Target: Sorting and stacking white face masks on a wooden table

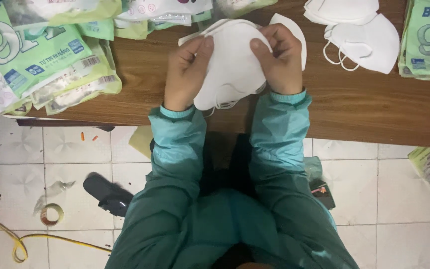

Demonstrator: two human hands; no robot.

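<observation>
Matt white cloth masks [232, 65], wooden table [354, 104]

1. A brown wooden table [354, 107] carries everything.
2. Green and clear packets [51, 65] lie heaped at the table's left end.
3. Loose white masks [359, 30] lie toward its right.
4. More green packets [429, 40] sit at its right edge.
</observation>
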